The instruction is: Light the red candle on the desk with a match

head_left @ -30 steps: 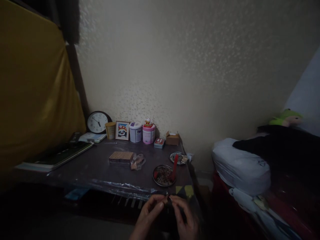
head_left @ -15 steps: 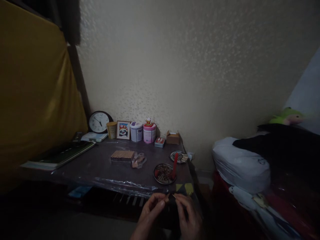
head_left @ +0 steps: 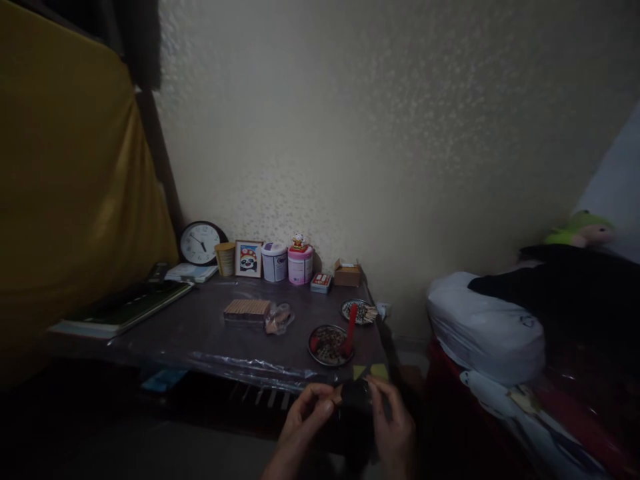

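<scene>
- A single camera sits on the person's head, looking forward and only slightly down.
- It faces the far wall, which fills most of the upper view.
- The tabletop lies a little way off, left of centre, its near edge just beyond the hands.
- The left hand and right hand show only at the bottom edge, very near the lens.
- The bed runs along the right side.
</scene>
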Tool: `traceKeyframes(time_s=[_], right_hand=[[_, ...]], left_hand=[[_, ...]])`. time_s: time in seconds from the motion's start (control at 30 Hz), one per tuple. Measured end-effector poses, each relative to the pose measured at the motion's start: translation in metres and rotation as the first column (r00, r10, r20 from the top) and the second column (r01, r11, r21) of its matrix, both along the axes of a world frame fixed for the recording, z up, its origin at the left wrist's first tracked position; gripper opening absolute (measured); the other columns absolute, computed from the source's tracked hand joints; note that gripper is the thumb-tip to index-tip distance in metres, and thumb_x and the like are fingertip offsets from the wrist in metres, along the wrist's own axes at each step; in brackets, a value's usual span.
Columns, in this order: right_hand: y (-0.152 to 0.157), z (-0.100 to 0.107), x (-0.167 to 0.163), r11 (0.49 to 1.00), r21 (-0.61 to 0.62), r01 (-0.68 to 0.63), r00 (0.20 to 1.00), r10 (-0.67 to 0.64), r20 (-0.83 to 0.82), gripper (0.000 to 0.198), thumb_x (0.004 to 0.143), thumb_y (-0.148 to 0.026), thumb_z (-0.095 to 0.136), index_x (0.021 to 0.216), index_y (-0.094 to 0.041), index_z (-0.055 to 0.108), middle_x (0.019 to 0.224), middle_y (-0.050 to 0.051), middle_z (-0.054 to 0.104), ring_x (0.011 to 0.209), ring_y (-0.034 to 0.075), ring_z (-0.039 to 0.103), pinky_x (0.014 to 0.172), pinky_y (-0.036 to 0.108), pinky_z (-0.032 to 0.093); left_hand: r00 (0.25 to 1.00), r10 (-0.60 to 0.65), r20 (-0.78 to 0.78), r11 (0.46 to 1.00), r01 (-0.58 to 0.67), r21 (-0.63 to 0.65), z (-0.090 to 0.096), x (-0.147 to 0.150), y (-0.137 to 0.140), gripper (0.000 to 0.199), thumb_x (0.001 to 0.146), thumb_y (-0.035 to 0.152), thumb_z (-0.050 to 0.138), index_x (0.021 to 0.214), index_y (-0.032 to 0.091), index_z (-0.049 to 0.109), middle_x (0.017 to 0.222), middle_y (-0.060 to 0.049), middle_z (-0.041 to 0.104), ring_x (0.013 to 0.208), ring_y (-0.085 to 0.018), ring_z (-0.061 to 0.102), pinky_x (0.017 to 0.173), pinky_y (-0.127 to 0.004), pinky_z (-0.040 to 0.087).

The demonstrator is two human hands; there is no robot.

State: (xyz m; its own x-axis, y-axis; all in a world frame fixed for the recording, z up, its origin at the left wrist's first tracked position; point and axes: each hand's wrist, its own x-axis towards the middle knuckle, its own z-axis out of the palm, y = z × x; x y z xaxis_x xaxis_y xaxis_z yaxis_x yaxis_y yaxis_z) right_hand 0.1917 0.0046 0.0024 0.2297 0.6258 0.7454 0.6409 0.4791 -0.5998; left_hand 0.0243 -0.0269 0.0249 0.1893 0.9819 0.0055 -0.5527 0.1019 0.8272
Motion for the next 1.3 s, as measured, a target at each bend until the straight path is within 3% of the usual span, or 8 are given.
traceKeyframes(time_s=[0.2,0.5,0.73,0.8,0.87,0.93,1.03,1.3], right_hand=[[-0.014,0.011,-0.005,0.998,-0.014,-0.053,0.994,0.052,-0.099,0.017,0.084,-0.034,0.053,0.081,-0.022,0.065,0.08,0.003,0.072,0.074,0.016,0.069,0.071,0.023,0.054],[-0.027,0.019,-0.023,0.975,0.135,-0.175,0.984,0.168,0.057,0.01,0.086,-0.02,0.052,0.084,-0.022,0.062,0.08,0.002,0.07,0.074,0.013,0.068,0.07,0.02,0.054],[-0.032,0.021,-0.015,0.958,0.237,-0.161,0.983,0.135,0.123,0.016,0.084,-0.014,0.054,0.095,-0.024,0.062,0.086,0.003,0.071,0.083,0.015,0.066,0.076,0.027,0.053],[-0.023,0.011,-0.012,0.966,0.17,-0.193,0.964,0.154,0.217,0.014,0.086,-0.022,0.051,0.09,-0.024,0.065,0.082,0.002,0.072,0.076,0.015,0.068,0.071,0.026,0.055],[-0.011,0.002,-0.009,0.987,0.094,-0.131,0.975,0.11,0.195,0.024,0.09,-0.03,0.044,0.08,-0.023,0.065,0.07,0.002,0.072,0.063,0.015,0.068,0.058,0.024,0.055],[-0.002,-0.004,-0.005,0.999,0.023,-0.039,0.996,0.037,0.081,0.025,0.089,-0.034,0.044,0.079,-0.022,0.064,0.071,0.003,0.072,0.064,0.016,0.069,0.059,0.024,0.055],[0.002,-0.004,0.0,0.997,-0.069,-0.02,0.995,0.014,-0.097,0.025,0.085,-0.039,0.049,0.078,-0.021,0.065,0.075,0.004,0.072,0.071,0.018,0.069,0.066,0.026,0.054],[0.0,0.0,-0.004,0.996,-0.052,-0.076,0.974,0.063,-0.219,0.019,0.081,-0.036,0.056,0.076,-0.02,0.065,0.078,0.004,0.069,0.074,0.017,0.064,0.068,0.026,0.052]], left_hand=[[0.999,0.023,-0.032,1.0,-0.023,0.006,-0.011,0.002,0.006,0.02,0.069,0.034,0.07,0.083,0.019,0.063,0.08,-0.002,0.067,0.076,-0.016,0.058,0.073,-0.027,0.04],[0.998,0.033,-0.062,0.999,-0.034,-0.021,-0.016,0.003,0.007,0.024,0.066,0.037,0.072,0.082,0.021,0.063,0.077,0.001,0.065,0.072,-0.015,0.056,0.07,-0.026,0.04],[0.998,0.049,-0.043,0.998,-0.051,-0.026,-0.013,0.004,0.006,0.026,0.065,0.038,0.072,0.082,0.02,0.063,0.081,-0.002,0.067,0.076,-0.017,0.059,0.072,-0.028,0.041],[0.998,0.044,-0.034,0.999,-0.045,-0.027,-0.008,0.005,0.004,0.027,0.064,0.038,0.073,0.081,0.02,0.063,0.08,-0.001,0.067,0.075,-0.017,0.058,0.072,-0.028,0.041],[0.999,0.031,-0.015,0.999,-0.032,-0.03,-0.003,0.005,0.001,0.028,0.061,0.038,0.075,0.08,0.02,0.063,0.077,-0.001,0.067,0.074,-0.017,0.058,0.071,-0.028,0.042],[0.999,0.028,0.022,1.0,-0.027,-0.012,-0.001,0.004,0.0,0.025,0.067,0.037,0.071,0.083,0.02,0.063,0.084,-0.003,0.068,0.078,-0.018,0.059,0.073,-0.029,0.042],[0.998,0.055,0.002,0.998,-0.055,-0.019,-0.005,0.0,0.001,0.022,0.067,0.036,0.071,0.08,0.02,0.063,0.081,-0.003,0.067,0.076,-0.017,0.058,0.072,-0.028,0.041],[0.993,0.077,-0.088,0.997,-0.079,-0.016,-0.005,-0.01,0.0,0.023,0.068,0.039,0.069,0.081,0.02,0.063,0.08,-0.002,0.065,0.076,-0.017,0.057,0.07,-0.027,0.041]])
